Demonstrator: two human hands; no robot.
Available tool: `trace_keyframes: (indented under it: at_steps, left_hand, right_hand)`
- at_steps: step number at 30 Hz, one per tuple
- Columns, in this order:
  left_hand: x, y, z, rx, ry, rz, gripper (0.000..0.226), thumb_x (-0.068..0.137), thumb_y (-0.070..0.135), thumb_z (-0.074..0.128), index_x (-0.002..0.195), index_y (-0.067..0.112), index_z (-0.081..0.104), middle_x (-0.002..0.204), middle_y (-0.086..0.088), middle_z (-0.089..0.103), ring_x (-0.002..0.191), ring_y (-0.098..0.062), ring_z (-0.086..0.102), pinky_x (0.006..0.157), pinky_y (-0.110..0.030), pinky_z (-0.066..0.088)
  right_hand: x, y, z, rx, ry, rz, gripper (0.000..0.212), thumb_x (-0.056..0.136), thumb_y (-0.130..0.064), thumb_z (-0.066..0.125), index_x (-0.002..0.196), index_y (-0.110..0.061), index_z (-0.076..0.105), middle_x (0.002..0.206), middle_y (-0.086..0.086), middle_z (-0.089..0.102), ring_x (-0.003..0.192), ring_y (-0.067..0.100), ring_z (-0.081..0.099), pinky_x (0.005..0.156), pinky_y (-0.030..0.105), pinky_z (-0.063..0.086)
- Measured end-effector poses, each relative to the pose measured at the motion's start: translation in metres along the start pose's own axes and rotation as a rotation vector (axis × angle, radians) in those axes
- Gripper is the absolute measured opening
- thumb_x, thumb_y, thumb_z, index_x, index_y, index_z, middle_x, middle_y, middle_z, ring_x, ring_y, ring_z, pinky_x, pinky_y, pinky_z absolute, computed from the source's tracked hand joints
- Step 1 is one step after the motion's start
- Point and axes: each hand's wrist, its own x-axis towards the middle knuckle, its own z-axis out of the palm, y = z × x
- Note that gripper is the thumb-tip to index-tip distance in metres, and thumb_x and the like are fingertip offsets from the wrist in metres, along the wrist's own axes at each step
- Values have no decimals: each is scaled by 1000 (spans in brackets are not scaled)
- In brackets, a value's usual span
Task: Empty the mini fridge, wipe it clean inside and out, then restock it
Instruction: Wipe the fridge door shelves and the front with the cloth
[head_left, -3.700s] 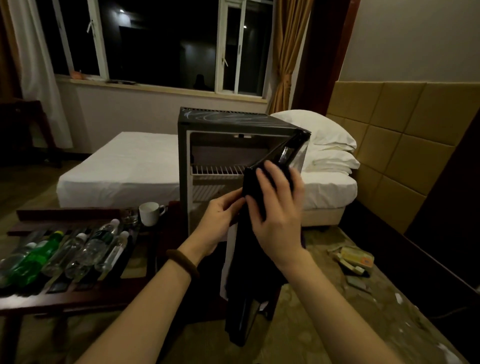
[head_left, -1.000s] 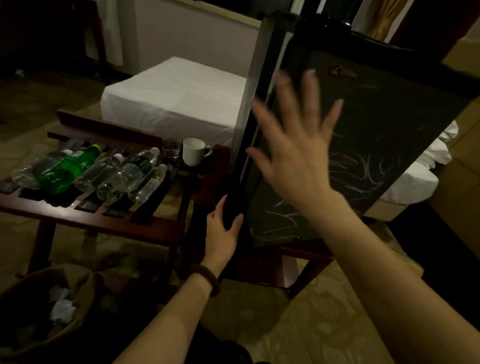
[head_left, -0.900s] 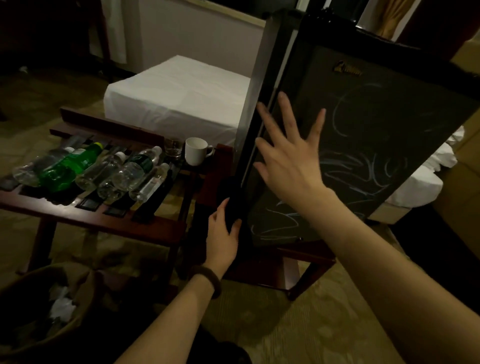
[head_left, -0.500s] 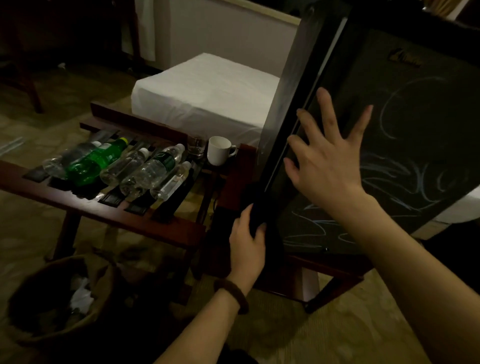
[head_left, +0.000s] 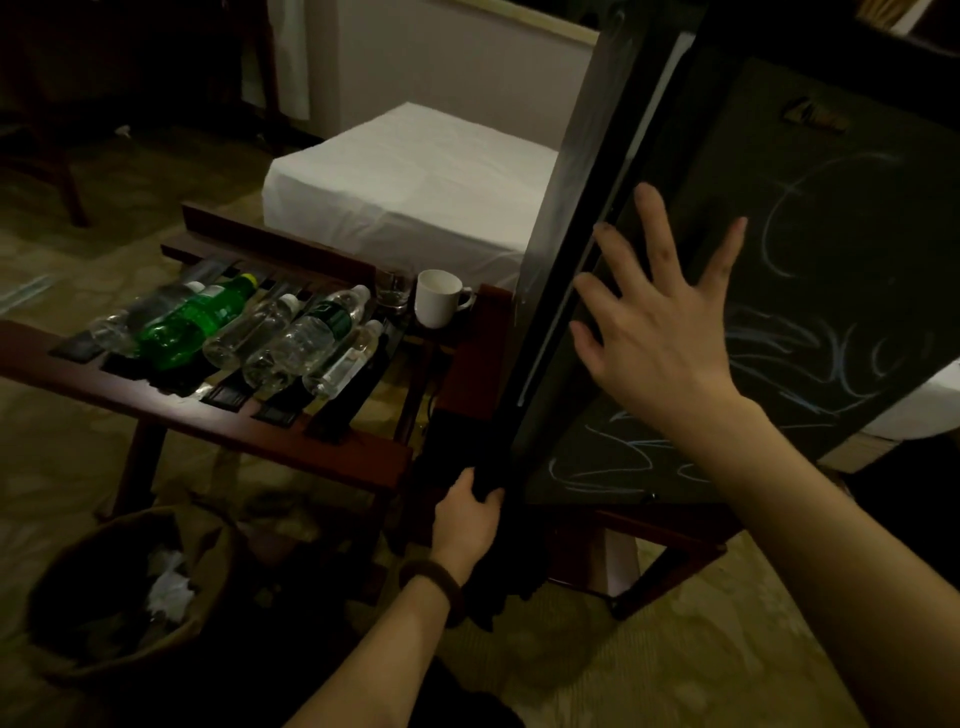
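At lower centre my left hand (head_left: 470, 525) grips a dark cloth (head_left: 501, 577) against the fridge's (head_left: 566, 291) left edge. Right of centre, my right hand (head_left: 654, 322) presses flat, fingers spread, on its smeared door (head_left: 831, 291). At left, bottles (head_left: 291, 338) lie on a wooden rack (head_left: 249, 421), a mug (head_left: 439, 298) beyond them.

The mini fridge (head_left: 810, 291) fills the right side. Left of it, the slatted wooden rack (head_left: 291, 441) is loaded with lying bottles (head_left: 291, 338); a mug (head_left: 439, 298) and glass (head_left: 392, 291) crowd its fridge-side corner. A wastebasket (head_left: 119, 587) blocks the floor beneath. Open carpet (head_left: 675, 649) lies before the fridge.
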Motion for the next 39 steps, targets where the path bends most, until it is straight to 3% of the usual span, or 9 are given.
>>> trace_keyframes:
  at_steps: [8,11,14,17,19,25,30,35,39]
  left_hand:
    - [-55,35,-12,-544,-108,8,41,68,37,72,104,31,53,111,-2,59,99,-19,58,84,-39,52]
    - [-65,49,-17,-570,-188,72,40,72,39,64,110,35,52,115,2,58,103,-18,58,85,-34,50]
    - [-75,68,-20,-554,-367,139,37,77,36,55,113,28,59,110,2,67,100,-16,65,80,-28,53]
    - [-85,88,-23,-434,-574,151,36,80,35,53,113,24,60,110,1,68,102,-15,65,80,-25,53]
    - [-90,101,-24,-320,-708,167,37,82,36,53,116,20,60,112,-1,67,106,-18,63,86,-27,51]
    - [-88,128,-16,35,-499,405,19,94,22,46,99,34,60,108,5,63,103,-15,61,93,-29,46]
    - [-90,136,-9,-14,-579,332,21,93,13,48,102,23,64,104,1,69,99,-16,65,88,-33,51]
    - [-95,150,7,11,-701,324,20,86,10,59,103,20,64,98,2,71,94,-13,67,77,-23,54]
    - [-84,155,22,219,-231,622,12,80,25,68,88,30,63,90,9,65,87,-9,63,77,-22,51]
  right_hand:
    - [-21,-12,-17,202,62,55,37,83,-26,57,117,-13,62,147,15,35,142,33,13,106,63,7]
    - [-65,-26,-21,625,86,195,33,88,-24,52,119,-15,59,136,12,47,131,25,38,106,46,36]
    - [-107,-35,-23,1256,-192,611,42,86,-49,50,124,-33,45,129,-9,49,114,-2,47,95,26,46]
    - [-131,-24,-18,1980,-515,984,74,63,-58,70,125,-34,39,132,-3,52,112,11,56,86,24,50]
    - [-143,-12,-16,2203,-557,1018,94,41,-52,86,124,-26,49,122,0,62,110,18,61,90,32,50]
    - [-152,8,-28,2116,-500,1011,44,67,-17,77,108,-15,61,106,3,69,97,17,67,78,28,53]
    - [-158,19,-35,2264,-465,976,85,32,-32,92,108,-11,61,100,4,72,94,22,68,68,25,55]
    - [-167,24,-31,2534,-401,1117,80,37,-33,93,109,-15,67,113,13,67,104,31,63,76,39,56]
    - [-152,19,-32,2354,-279,1382,44,71,-30,70,111,-14,63,104,10,70,97,30,65,81,43,51]
